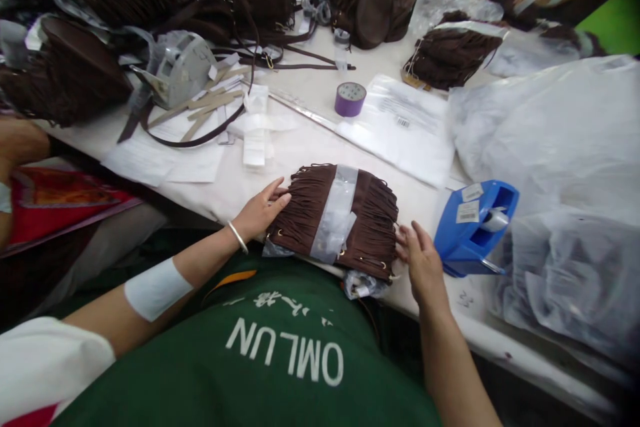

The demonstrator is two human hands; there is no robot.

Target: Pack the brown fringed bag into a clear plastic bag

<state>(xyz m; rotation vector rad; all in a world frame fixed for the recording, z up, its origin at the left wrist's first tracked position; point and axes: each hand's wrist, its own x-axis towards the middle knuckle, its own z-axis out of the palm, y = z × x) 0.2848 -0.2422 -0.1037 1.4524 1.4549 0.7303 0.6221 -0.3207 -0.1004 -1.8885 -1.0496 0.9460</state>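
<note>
Head view: fringed brown bag (334, 213) lies flat at the near edge of the bench (300, 147), directly between my two hands. Left hand (260, 212) rests on the bag's left edge, fingers (278, 199) extended and close together, flat on the fringe, gripping nothing. Right hand (423, 263) sits at the bag's right edge, fingers slightly spread, tips touching the fringe, also gripping nothing.

A clear plastic strip (336, 213) runs top to bottom across the middle of the bag, midway between my fingers. Its near end looks a bit crumpled.

My take on doing this well: press evenly from both sides so the fringe stays combed straight, and keep the strip centred and flat. The bag overhangs the bench edge slightly, so don't drag it towards me.

Blue tape dispenser (475, 227) is just right of my right fingers. Purple tape roll (350, 99) sits well beyond both hands. Plastic bags (550, 147) are piled further right.
</note>
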